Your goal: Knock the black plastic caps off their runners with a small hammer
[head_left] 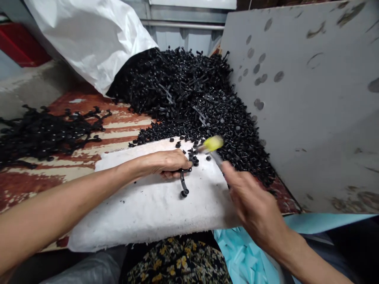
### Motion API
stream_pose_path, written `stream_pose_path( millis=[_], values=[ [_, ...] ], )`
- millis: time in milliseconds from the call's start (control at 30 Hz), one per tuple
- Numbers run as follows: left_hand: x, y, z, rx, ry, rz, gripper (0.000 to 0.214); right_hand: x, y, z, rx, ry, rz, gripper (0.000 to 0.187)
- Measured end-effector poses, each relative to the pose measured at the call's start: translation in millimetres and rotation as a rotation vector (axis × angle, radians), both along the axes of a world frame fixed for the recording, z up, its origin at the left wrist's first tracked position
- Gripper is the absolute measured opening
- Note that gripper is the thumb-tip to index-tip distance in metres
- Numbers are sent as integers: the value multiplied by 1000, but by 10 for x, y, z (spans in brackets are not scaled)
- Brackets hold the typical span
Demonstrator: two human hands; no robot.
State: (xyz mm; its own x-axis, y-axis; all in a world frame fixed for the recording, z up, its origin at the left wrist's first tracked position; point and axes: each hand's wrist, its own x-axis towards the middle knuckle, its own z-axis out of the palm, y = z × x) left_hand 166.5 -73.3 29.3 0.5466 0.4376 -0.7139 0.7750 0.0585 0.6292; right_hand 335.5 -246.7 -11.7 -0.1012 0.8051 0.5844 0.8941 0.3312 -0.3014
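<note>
My left hand [174,162] is closed on a black plastic part [184,185], a thin strip with round knobs, above a white cloth pad [142,213]. The strip's lower end sticks out below my fingers. Wrapped around a hammer [213,143] is my right hand [251,197]. The hammer's head is yellow at one end and blurred by motion; it is just right of my left fingertips, over the pad's far edge. Several small black pieces [195,161] lie on the pad beside my left fingertips.
A large heap of black plastic parts [189,86] spills from a white sack [97,35] behind the pad. Another black pile [44,136] lies at left on the worn red tabletop [118,126]. A stained grey board [308,102] stands at right. Turquoise material [245,256] is below.
</note>
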Motion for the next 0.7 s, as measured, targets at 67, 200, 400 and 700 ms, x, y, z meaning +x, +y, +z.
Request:
stream_pose_path(
  millis=[67,200,400,700],
  values=[
    [-10,6,-16,-8,0,15,33,-1,1,13,-99,-41,18,69],
    [-13,1,-14,-59,-46,28,35,-16,-26,7,76,142,-70,72],
    [-15,-4,-15,54,-30,-8,37,-38,-44,-150,-109,95,-44,61],
    [-249,-40,-49,-388,-311,99,38,-160,155,108,-489,1058,-139,32]
  ],
)
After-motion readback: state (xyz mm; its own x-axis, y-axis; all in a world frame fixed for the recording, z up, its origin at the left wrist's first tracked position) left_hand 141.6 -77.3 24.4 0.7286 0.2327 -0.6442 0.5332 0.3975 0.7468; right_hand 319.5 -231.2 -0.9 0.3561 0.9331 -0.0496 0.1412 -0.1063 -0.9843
